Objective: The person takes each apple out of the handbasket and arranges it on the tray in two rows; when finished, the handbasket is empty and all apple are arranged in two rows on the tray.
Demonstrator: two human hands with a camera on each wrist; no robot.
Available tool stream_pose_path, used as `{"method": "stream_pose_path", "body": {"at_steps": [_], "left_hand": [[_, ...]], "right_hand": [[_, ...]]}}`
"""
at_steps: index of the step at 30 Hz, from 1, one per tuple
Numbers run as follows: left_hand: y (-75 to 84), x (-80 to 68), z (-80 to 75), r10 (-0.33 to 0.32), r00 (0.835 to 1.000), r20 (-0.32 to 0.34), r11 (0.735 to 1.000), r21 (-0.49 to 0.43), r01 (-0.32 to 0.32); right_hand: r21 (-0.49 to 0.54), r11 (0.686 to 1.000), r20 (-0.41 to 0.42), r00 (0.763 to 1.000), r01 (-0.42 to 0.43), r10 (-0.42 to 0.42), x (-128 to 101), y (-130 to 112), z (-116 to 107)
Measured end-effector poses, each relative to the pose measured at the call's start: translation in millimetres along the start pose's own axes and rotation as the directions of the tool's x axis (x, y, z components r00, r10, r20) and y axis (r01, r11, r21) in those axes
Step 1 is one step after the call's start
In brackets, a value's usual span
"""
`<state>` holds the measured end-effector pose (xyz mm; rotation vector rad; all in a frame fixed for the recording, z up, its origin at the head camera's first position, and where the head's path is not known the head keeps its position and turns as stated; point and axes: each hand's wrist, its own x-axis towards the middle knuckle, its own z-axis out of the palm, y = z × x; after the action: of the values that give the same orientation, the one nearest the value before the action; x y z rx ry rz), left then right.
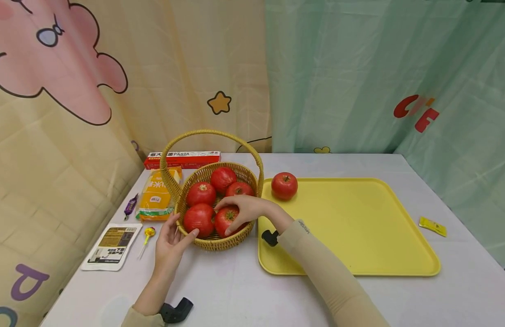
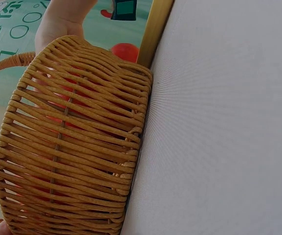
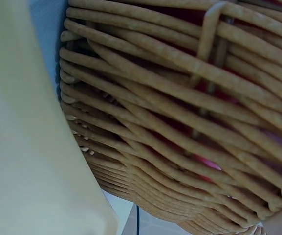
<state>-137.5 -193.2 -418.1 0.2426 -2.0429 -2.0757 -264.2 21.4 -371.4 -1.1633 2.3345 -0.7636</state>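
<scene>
A wicker basket [image 1: 220,244] with a tall arched handle holds several red tomatoes [image 1: 200,194]. My left hand [image 1: 169,243] grips the basket's near left rim, thumb over the edge and fingers along the outside. Reaching in from the right, my right hand [image 1: 248,210] curls its fingers and thumb round the front right tomato [image 1: 225,221], which sits among the others. One more tomato [image 1: 284,185] rests at the far left corner of the yellow tray [image 1: 350,227]. Both wrist views are mostly filled by the woven basket side [image 2: 72,147], with red showing through the gaps.
Left of the basket lie an orange bag [image 1: 156,195], a purple-wrapped candy [image 1: 131,206], a lollipop [image 1: 148,233] and a white pouch [image 1: 112,247]. A red pasta box [image 1: 183,160] is behind them. Beyond the tray's right edge lies a yellow packet [image 1: 433,226]. Curtains hang behind the table.
</scene>
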Motion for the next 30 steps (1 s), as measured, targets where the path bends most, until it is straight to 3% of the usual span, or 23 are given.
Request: {"method": "stream_pose_path", "body": {"at_steps": [16, 24, 30], "left_hand": [[-0.1, 0.3, -0.5, -0.003, 1.000, 0.004, 1.000, 0.002, 0.003], [0.8, -1.0, 0.0, -0.002, 1.000, 0.008, 1.000, 0.000, 0.002], [0.5, -0.3, -0.1, 0.006, 1.000, -0.003, 1.000, 0.014, -0.006]], "right_hand": [[0.030, 1.000, -0.007, 1.000, 0.002, -0.001, 1, 0, 1], [0.042, 0.999, -0.087, 0.996, 0.007, -0.004, -3, -1, 6], [0.111, 0.993, -0.181, 0.983, 0.041, -0.020, -9, -1, 9]]}}
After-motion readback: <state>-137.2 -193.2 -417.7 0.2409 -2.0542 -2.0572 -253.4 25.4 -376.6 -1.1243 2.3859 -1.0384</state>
